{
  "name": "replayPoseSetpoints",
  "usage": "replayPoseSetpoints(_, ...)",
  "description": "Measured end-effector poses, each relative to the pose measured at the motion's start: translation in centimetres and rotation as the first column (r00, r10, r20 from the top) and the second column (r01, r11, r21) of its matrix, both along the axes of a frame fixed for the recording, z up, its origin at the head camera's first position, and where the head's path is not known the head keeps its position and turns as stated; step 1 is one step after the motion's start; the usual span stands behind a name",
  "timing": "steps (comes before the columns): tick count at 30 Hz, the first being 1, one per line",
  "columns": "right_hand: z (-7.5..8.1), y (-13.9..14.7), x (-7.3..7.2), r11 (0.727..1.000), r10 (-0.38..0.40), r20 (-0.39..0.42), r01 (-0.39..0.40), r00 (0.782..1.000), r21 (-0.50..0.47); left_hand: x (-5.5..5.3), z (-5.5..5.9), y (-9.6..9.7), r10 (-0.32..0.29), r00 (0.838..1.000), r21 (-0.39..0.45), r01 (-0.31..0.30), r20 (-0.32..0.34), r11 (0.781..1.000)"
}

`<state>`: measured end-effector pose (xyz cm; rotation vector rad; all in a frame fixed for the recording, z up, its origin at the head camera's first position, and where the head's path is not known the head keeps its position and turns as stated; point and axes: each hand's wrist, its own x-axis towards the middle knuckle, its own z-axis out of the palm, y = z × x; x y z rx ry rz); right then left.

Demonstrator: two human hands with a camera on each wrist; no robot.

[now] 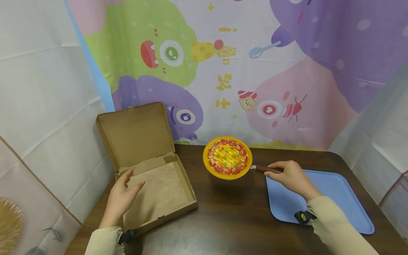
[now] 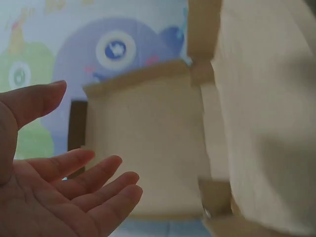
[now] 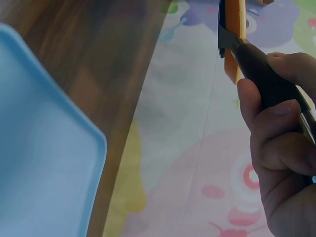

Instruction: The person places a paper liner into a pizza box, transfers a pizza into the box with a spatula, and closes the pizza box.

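Note:
My right hand [image 1: 293,177] grips the dark brown handle [image 1: 266,169] of a pizza server, its fingers and thumb curled round it in the right wrist view. The server's blade [image 3: 221,29] shows edge-on there, under a pizza. That pizza [image 1: 227,157], with a yellow rim and red, yellow and green topping, hides the blade in the head view and is held up over the table. Fingers apart and palm bare, my left hand [image 1: 119,198] hovers over the left part of an open cardboard pizza box [image 1: 189,193]. The box's lid [image 2: 148,143] stands raised at the back.
A blue tray [image 1: 334,191] lies on the brown table [image 1: 216,226] at the right, under my right forearm. Behind the table hangs a cartoon-printed curtain [image 1: 223,71]. Pale wall sheets [image 1: 41,88] flank the table on both sides.

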<state>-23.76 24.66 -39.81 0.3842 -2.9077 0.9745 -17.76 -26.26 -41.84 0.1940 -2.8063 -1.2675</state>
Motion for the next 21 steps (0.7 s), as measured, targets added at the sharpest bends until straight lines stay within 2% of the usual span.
replayPoseSetpoints(5, 0.2, -1.6, -0.4, 1.0, 0.017, 0.027, -0.017, 0.999, -0.019, 0.6, -0.8, -2.6, 0.0, 0.998, -0.038, 0.003, 0.061, 0.999)
replayPoseSetpoints(9, 0.1, -2.8, -0.8, 0.998, 0.042, 0.029, -0.041, 0.999, -0.041, 0.8, -1.5, -4.0, -0.014, 0.993, -0.044, 0.02, 0.121, 0.999)
replayPoseSetpoints(14, 0.0, -4.3, -1.3, 0.995, 0.07, 0.03, -0.067, 0.997, -0.071, 0.9, -2.9, -4.9, -0.006, 0.983, -0.041, 0.014, 0.185, 0.999)
replayPoseSetpoints(21, 0.1, -6.5, -1.9, 0.988, 0.126, 0.025, -0.123, 0.992, -0.096, 0.6, -4.4, -5.7, -0.013, 0.976, 0.002, 0.013, 0.219, 1.0)
